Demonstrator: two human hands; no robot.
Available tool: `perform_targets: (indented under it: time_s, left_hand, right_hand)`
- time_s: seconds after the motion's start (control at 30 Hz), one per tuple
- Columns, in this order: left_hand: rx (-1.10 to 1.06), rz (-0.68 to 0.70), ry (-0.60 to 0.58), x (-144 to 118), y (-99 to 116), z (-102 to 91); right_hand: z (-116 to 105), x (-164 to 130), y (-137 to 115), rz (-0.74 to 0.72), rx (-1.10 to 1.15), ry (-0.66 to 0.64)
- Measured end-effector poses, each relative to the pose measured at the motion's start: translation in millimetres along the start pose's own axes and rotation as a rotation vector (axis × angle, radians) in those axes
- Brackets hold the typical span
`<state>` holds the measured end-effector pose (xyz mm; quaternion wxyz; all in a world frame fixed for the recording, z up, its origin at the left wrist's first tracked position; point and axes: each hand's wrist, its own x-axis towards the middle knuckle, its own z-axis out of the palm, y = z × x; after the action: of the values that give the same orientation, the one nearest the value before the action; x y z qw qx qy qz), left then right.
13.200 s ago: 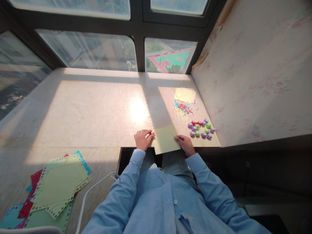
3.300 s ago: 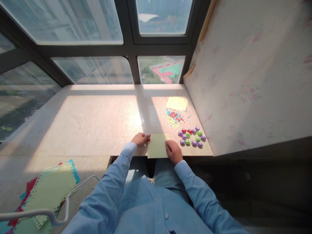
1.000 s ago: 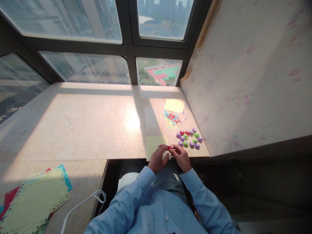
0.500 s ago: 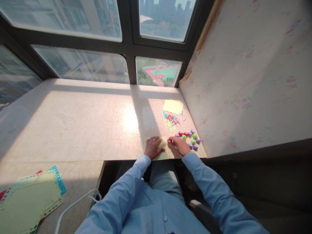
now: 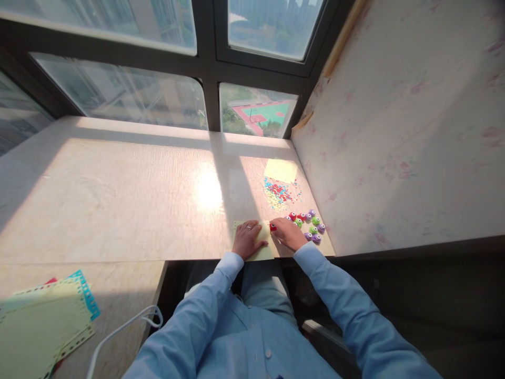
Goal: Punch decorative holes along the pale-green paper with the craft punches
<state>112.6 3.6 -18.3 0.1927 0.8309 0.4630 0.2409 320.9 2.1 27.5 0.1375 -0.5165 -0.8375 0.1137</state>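
My left hand (image 5: 247, 240) lies on a pale yellow sheet of paper (image 5: 263, 255) near the table's front edge, fingers stretched out and a ring on one of them. Small holes run along the sheet's upper left edge. At the paper's right edge, my right hand (image 5: 290, 235) is closed on a small red craft punch (image 5: 272, 227). Whether the paper sits inside the punch's slot is too small to tell. Right of that hand stand several more punches (image 5: 313, 230) in purple, green and red, some partly hidden by the hand.
Beyond the hands lies a heap of red, blue and yellow paper bits (image 5: 279, 192), with a yellow sheet (image 5: 281, 170) behind it. Punched colored sheets (image 5: 43, 329) and a white cable (image 5: 118, 334) are at lower left. A patterned wall (image 5: 394, 158) borders the right side.
My right hand has shifted slightly left, bringing the red punch against the paper's right edge and turning it a little. My left hand stays on the sheet. The camera view has tilted slightly.
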Motion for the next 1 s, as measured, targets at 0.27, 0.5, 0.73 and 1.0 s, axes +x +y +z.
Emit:
perform_targets:
  time_s: [0.27,0.5,0.73,1.0]
  left_hand:
    - [-0.012,-0.009,-0.014,0.5,0.7,-1.6]
    - [0.002,0.004,-0.009,0.1,0.3,-1.4]
    - [0.039,0.018,0.001,-0.2,0.4,-2.5]
    - [0.054,0.03,0.001,-1.1,0.7,-4.1]
  right_hand:
    - [0.3,-0.2,4.1,0.05,0.083,0.036]
    - [3.8,-6.5,11.9,0.039,0.208,0.065]
    - [3.8,-4.8,11.2,0.012,0.147,0.045]
    - [0.8,7.3,9.2,-0.046,0.087,-0.038]
